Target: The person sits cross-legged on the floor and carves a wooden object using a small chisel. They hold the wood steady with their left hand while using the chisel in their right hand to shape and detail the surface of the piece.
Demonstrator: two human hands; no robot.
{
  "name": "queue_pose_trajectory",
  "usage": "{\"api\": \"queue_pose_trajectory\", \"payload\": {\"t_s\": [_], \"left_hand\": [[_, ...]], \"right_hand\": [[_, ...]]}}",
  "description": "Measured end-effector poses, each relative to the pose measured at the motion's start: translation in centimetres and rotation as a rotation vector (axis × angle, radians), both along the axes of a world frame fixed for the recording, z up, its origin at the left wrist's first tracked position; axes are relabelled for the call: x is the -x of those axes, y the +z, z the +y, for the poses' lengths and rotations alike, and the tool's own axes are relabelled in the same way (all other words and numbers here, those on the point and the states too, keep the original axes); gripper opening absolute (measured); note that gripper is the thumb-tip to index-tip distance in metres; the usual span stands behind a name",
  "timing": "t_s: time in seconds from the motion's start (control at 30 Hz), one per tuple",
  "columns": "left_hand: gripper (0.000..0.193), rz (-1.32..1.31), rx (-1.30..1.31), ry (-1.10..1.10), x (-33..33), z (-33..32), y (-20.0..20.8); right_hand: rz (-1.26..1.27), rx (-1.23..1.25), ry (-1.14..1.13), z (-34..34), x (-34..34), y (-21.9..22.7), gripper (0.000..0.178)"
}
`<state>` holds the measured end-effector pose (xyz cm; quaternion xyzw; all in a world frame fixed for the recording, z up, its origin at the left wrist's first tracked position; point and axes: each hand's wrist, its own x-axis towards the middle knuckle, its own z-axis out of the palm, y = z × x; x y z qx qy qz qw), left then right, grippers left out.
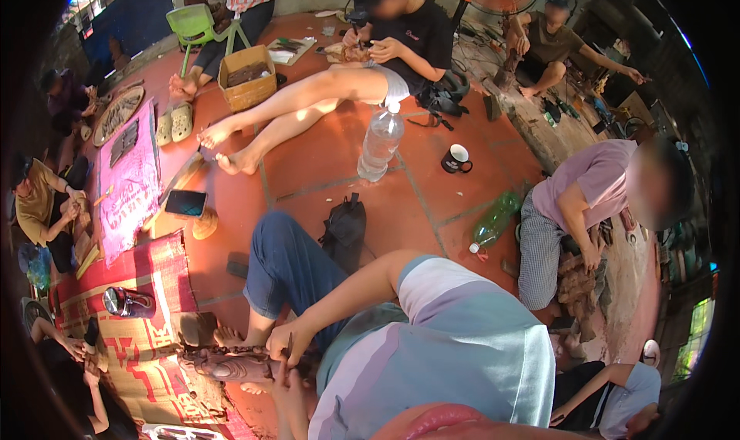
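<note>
A dark brown carved wooden figure [231,365] lies on its side across the mat, close to my bare feet. My right hand [291,338] is closed round a slim carving tool [289,349], whose tip is too small to make out against the wood. Below it, my left hand [290,397] grips the near end of the figure, its fingertips close to the tool. A dark block [196,329] sits just past the carving.
A red-and-tan woven mat [146,278] carries a metal tumbler [129,302]. On the tiled floor are a phone [186,203], black bag [344,225], water bottle [380,143], mug [456,159] and green bottle [496,221]. Several people sit around, one in pink [586,182] at right.
</note>
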<state>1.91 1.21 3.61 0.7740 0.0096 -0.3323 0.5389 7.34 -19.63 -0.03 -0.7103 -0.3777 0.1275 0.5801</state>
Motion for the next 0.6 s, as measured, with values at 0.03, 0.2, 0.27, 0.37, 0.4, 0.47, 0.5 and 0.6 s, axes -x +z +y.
{"api": "queue_pose_trajectory", "payload": {"t_s": [0.03,0.2,0.27,0.37,0.4,0.47,0.5,0.6], "left_hand": [[0.063,-0.136,-0.016,0.092,-0.6,1.5,-2.8],[0.085,-0.792,-0.303,0.279,0.9,3.5,-7.5],[0.085,-0.827,-0.284,0.315,0.6,3.5,-8.7],[0.085,-0.75,-0.16,0.363,-1.0,0.4,-8.0],[0.085,-0.729,-0.126,0.363,-1.3,-0.5,-7.9],[0.085,-0.702,-0.079,0.357,-1.7,-1.8,-7.7],[0.085,-0.696,-0.065,0.356,-1.8,-2.1,-7.7],[0.085,-0.687,-0.045,0.354,-2.2,-2.3,-7.7]], "right_hand": [[0.037,0.002,-0.022,-0.2,0.2,0.1,0.022],[0.069,-0.009,-0.076,-0.3,0.7,0.7,0.016],[0.056,-0.01,-0.06,0.2,0.4,1.0,0.016],[0.044,0.021,-0.063,0.4,0.5,1.7,0.017],[0.031,0.019,-0.073,0.5,0.7,1.6,0.017],[0.012,0.011,-0.093,0.9,1.0,1.1,0.018],[0.006,0.006,-0.104,1.1,1.2,0.7,0.018],[0.012,0.015,-0.123,1.9,1.6,0.7,0.017]]}}
